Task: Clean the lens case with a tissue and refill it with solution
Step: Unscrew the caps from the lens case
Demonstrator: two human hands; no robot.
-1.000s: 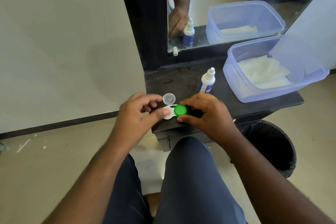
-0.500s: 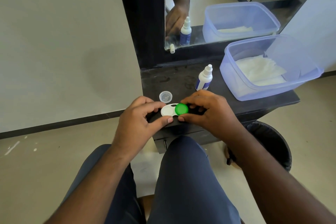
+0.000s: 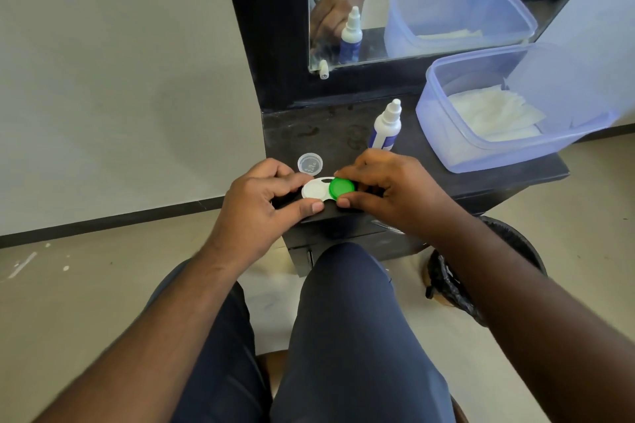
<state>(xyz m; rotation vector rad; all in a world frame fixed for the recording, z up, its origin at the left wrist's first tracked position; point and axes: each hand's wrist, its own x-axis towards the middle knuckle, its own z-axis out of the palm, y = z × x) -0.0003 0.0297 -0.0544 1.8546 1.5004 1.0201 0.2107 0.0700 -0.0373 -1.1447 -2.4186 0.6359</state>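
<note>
A white lens case lies at the front edge of the black dresser top. Its right well carries a green cap; the left well is uncovered and white. My left hand holds the case's left end between thumb and fingers. My right hand pinches the green cap with thumb and fingertips. A loose clear cap lies just behind the case. The white solution bottle with a blue label stands upright behind my right hand. White tissues lie in a clear blue box at the right.
A mirror stands behind the dresser top and reflects the bottle, box and a hand. A black-lined waste bin sits on the floor at the right under the dresser. My knees are just below the front edge.
Both hands stay on the case at the front edge. My left hand's grip has shifted slightly, and more of the white left well shows now.
</note>
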